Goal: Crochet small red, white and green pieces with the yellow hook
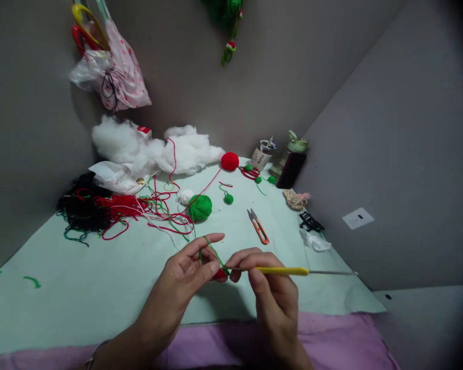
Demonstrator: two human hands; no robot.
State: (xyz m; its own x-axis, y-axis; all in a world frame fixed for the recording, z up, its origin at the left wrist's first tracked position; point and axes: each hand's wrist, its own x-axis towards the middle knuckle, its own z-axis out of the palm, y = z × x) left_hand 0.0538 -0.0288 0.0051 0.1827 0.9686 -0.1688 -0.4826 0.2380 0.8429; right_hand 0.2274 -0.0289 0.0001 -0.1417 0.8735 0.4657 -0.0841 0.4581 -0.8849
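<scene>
My left hand (189,272) pinches a small red crocheted piece (219,274) between thumb and fingers, with green yarn (212,249) running over its raised index finger. My right hand (268,288) grips a crochet hook with a yellow handle (281,271), its metal tip at the red piece and its far end pointing right. The green yarn leads back to a green yarn ball (200,206) on the pale green table cover (81,288).
Orange thread snips (258,227) lie just beyond my hands. A tangle of red, black and green yarn (100,208), white stuffing (158,149), a red ball (230,161), small green balls, a cup (263,152) and a black clip (310,222) crowd the back. Bags hang on the wall.
</scene>
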